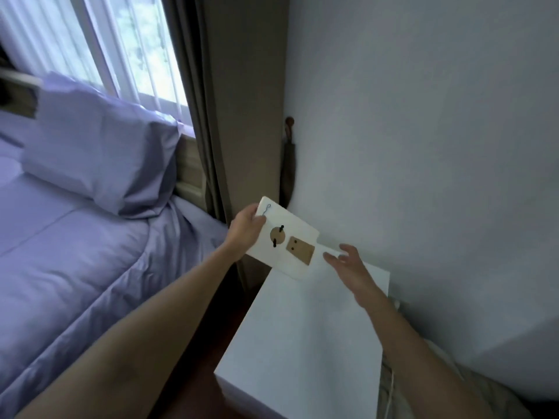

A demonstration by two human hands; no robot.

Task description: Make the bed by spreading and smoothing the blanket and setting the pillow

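Right now my left hand (246, 229) pinches the near-left corner of a white card (284, 241), thumb on top and fingers curled beneath, holding it tilted over the far end of the white desk (305, 337). On the card sit a round brown cardboard piece and a rectangular brown one, with small black pegs. My right hand (351, 269) hovers just beside the card's right edge, fingers spread and slightly bent, gripping nothing; whether the fingertips touch the card I cannot tell.

Taking the desk as my landmark: the bed lies to its left, across a narrow dark gap of floor. The lavender blanket (90, 267) covers the bed, wrinkled in long folds along the side nearest the desk, well apart from both hands. The pillow (102, 149) lies further left and beyond the desk, at the head of the bed, under the window (121, 49). A brown curtain (217, 110) hangs just beyond the desk's far-left corner, behind the card.
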